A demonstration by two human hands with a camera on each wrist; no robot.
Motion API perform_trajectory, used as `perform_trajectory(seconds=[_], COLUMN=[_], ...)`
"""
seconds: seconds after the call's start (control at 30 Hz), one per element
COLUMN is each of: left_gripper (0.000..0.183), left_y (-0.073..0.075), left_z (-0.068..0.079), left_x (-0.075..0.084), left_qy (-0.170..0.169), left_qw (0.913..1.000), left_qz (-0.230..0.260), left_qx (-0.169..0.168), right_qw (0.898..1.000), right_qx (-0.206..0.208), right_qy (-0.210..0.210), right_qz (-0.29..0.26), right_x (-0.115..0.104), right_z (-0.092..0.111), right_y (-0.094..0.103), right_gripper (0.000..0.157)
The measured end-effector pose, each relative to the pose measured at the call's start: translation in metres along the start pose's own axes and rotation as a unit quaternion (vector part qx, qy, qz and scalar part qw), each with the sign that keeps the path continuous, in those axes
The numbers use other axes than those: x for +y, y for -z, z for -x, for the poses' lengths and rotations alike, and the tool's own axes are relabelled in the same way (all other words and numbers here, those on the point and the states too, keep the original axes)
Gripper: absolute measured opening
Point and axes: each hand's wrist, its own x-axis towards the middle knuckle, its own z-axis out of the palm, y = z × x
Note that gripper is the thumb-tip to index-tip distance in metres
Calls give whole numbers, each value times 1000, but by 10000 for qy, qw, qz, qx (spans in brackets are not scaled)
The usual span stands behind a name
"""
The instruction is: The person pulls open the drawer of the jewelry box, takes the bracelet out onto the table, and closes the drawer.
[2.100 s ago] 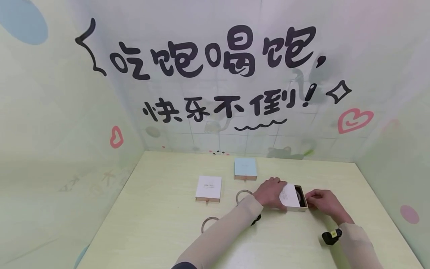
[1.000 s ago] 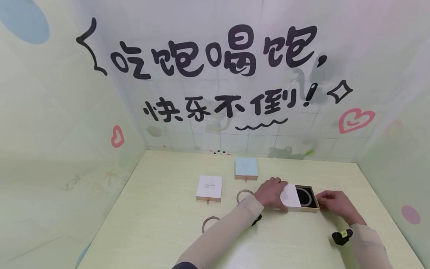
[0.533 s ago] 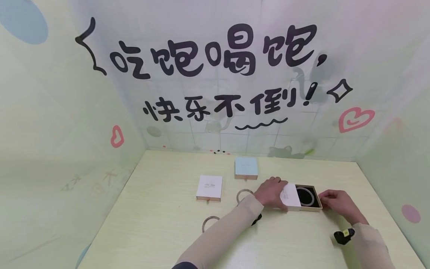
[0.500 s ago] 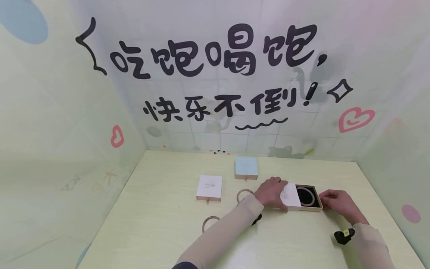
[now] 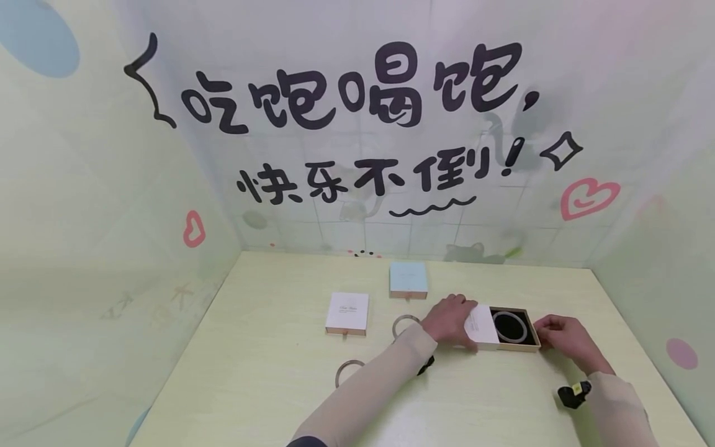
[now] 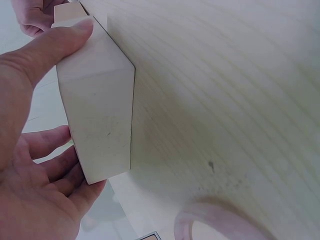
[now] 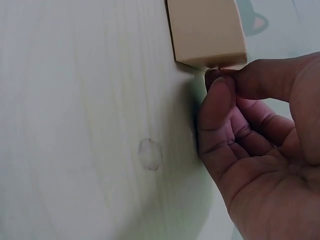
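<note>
A white slide-out box lies on the table's right side, its drawer [image 5: 533,335] pulled well out of its sleeve [image 5: 481,324]. Inside the drawer, a pale bangle [image 5: 526,331] rests on black lining. My left hand [image 5: 449,320] grips the sleeve from the left; in the left wrist view the thumb lies on one side and the fingers on the other. My right hand [image 5: 565,338] is at the drawer's outer end. There, in the right wrist view, thumb and index finger pinch a pull tab on the drawer front [image 7: 215,59]; the fingertips mostly hide the tab.
A closed white box [image 5: 346,310] and a light-blue box [image 5: 408,277] lie farther back on the table [image 5: 268,347]. Two more bangles, an upper bangle [image 5: 394,328] and a lower bangle [image 5: 337,374], are partly hidden by my left arm. Printed walls enclose the table.
My right hand has moved rightward, drawing the drawer out of the sleeve, so the bangle now shows almost whole. The left hand keeps its hold on the sleeve.
</note>
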Motion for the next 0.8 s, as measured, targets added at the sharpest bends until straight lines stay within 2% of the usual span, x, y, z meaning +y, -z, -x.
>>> perform_trajectory(seconds=[0.23,0.5,0.67,0.8], left_gripper=[90,90,91,90], left_y=[2,0,-2,-3], left_z=[1,1,0,0], left_x=[0,2,0,-1], left_qy=[7,-23,7,27], left_qw=[10000,10000,10000,9999], left_qz=[21,8,20,30], left_qx=[17,48,82,102], right_qw=[10000,9999,9983,9934], right_qx=[28,115,316,502], right_qy=[46,103,374,648], right_qz=[70,-20,309,801], right_x=[2,3,-5,-11], right_z=[0,5,12,16], right_y=[0,0,-2,-4], right_gripper=[26,42,56,57])
